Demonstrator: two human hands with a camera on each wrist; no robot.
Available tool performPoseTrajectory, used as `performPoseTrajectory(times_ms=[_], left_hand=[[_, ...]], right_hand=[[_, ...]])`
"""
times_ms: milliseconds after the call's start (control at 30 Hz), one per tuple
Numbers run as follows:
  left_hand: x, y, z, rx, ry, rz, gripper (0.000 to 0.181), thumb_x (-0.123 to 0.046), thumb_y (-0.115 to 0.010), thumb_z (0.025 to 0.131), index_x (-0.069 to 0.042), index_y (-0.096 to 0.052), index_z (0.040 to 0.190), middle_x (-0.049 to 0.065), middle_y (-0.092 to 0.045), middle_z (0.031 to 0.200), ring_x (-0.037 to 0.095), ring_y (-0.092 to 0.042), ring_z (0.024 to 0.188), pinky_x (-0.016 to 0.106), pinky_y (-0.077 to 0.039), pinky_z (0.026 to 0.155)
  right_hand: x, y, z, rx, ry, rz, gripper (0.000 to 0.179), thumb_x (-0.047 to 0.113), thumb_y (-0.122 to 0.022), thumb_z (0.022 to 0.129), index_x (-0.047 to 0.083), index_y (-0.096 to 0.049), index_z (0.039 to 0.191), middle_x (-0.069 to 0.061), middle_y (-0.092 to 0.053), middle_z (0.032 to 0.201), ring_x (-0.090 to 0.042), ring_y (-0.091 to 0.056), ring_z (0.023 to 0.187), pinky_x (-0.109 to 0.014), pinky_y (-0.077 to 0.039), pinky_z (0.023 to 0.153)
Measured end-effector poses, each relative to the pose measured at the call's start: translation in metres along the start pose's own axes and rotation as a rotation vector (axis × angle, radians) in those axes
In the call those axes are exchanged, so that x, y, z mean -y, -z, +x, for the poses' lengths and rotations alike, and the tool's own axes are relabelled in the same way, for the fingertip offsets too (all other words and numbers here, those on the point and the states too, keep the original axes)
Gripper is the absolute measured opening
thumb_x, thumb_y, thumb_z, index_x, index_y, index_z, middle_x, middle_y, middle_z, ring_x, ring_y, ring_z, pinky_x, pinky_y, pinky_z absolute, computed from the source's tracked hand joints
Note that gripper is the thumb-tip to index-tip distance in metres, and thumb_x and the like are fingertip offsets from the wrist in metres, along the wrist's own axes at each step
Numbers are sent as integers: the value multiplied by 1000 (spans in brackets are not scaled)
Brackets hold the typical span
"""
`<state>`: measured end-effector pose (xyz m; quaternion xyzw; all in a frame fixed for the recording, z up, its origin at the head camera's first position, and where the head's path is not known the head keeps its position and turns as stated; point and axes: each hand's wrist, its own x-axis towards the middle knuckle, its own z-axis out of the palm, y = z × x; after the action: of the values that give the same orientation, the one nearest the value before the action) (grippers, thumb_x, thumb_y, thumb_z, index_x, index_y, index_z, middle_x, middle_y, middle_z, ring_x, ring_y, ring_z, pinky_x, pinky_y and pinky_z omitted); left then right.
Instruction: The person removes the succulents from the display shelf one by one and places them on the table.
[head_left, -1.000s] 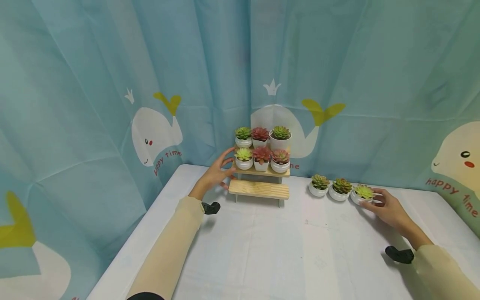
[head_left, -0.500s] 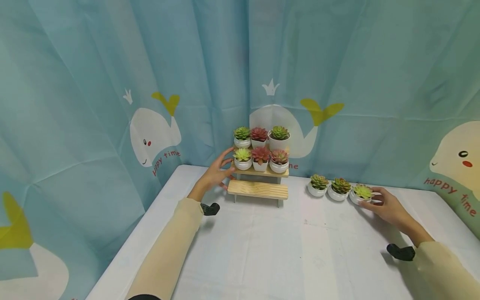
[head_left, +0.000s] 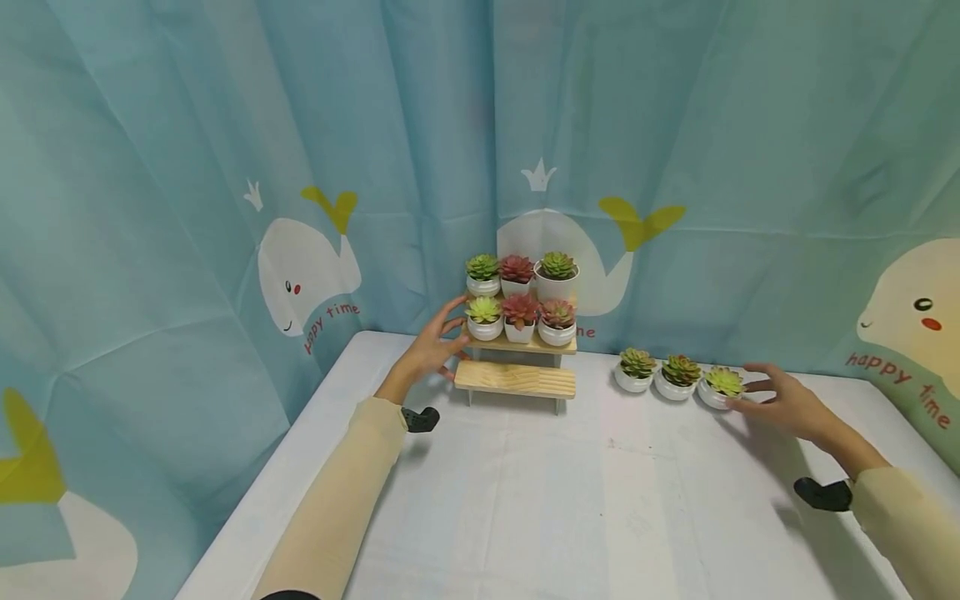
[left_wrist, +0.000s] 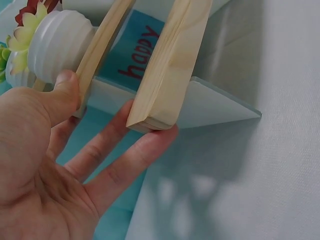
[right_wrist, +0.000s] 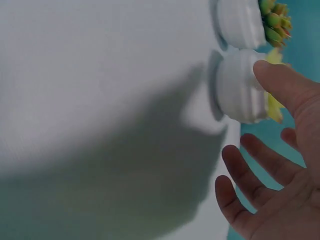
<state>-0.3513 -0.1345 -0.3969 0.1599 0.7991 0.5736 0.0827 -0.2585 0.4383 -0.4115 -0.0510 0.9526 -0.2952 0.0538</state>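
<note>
In the head view, my left hand (head_left: pixel 427 348) reaches to the left end of a tiered wooden stand (head_left: pixel 517 379). Up close, the left thumb rests against the middle plank's end, and spread, fairly straight fingers touch the lowest plank's end (left_wrist: pixel 160 110). On the two upper tiers sit several potted succulents, among them a yellow-green one (head_left: pixel 484 321) nearest this hand. My right hand (head_left: pixel 787 406), fingers spread, is beside the right-hand pot of a row of three, a yellow-green succulent (head_left: pixel 716 392). Its thumb overlaps this pot in the right wrist view; contact is unclear.
Two darker green succulents, one at the left (head_left: pixel 633 375) and one in the middle (head_left: pixel 677 382), complete the row near the back edge of the white-covered table (head_left: pixel 555 500). A blue whale-print curtain (head_left: pixel 420 167) hangs behind and at the left.
My right hand has loosened from the yellow-green succulent's pot and drawn slightly right, its fingers spreading. The left hand stays at the stand. The head view shifts slightly.
</note>
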Motion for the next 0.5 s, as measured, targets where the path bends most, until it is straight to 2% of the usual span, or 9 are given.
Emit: performPoseTrajectory(times_ms=[233, 400, 500], left_hand=[[2, 1, 0, 14, -12, -13, 73, -27, -61, 105, -47, -19, 162, 14, -24, 168, 44, -68, 106, 66, -58, 61], [1, 1, -1, 22, -21, -28, 74, -29, -63, 105, -44, -20, 163, 15, -24, 168, 47, -61, 123, 68, -57, 62], [0, 0, -1, 19, -17, -32, 73, -29, -63, 105, -44, -20, 162, 14, -24, 168, 44, -55, 132, 68, -57, 63]], right_hand=[[9, 21, -5, 4, 40, -40, 91, 37, -70, 100, -12, -17, 155, -45, -46, 138, -62, -54, 117, -60, -57, 82], [16, 34, -5, -22, 85, -42, 87, 33, -69, 101, -10, -16, 156, -47, -44, 138, -64, -53, 117, -63, -56, 82], [20, 39, -3, -47, 113, -37, 85, 31, -70, 101, -9, -18, 156, -46, -46, 138, -63, -55, 116, -57, -58, 79]])
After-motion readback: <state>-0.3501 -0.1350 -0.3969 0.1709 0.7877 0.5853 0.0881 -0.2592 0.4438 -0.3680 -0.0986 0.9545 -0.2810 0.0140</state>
